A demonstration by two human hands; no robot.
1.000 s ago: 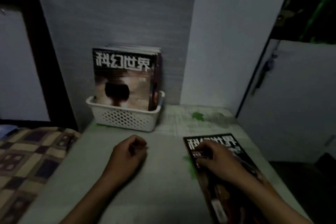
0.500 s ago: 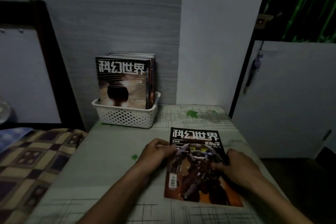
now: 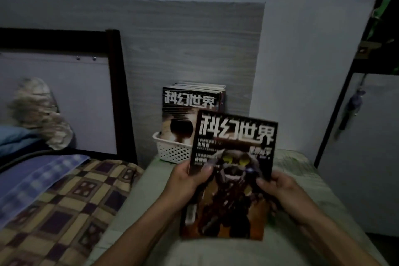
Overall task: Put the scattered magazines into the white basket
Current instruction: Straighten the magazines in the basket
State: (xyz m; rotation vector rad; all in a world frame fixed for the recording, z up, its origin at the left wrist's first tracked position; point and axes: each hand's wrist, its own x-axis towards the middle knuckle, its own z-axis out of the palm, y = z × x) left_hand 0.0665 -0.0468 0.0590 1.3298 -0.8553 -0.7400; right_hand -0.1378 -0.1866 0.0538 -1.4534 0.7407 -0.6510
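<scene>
Against the left edge, a bed (image 3: 54, 196) under a checked quilt; beside it, a pale table (image 3: 155, 179). At the table's far end, by the wall, a white basket (image 3: 170, 151) with upright magazines (image 3: 183, 114). Above the table, nearer than the basket, one magazine (image 3: 233, 170), cover up, gripped by left hand (image 3: 187, 181) and right hand (image 3: 280, 188) at its side edges, thumbs on the cover.

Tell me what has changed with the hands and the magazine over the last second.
A second ago the magazine lay flat on the table under the right hand, the left hand resting apart. Half a second ago both hands touched its edges. Now both grip it, raised off the table and tilted up in front of the white basket. The basket and the magazines standing in it have stayed put.
</scene>
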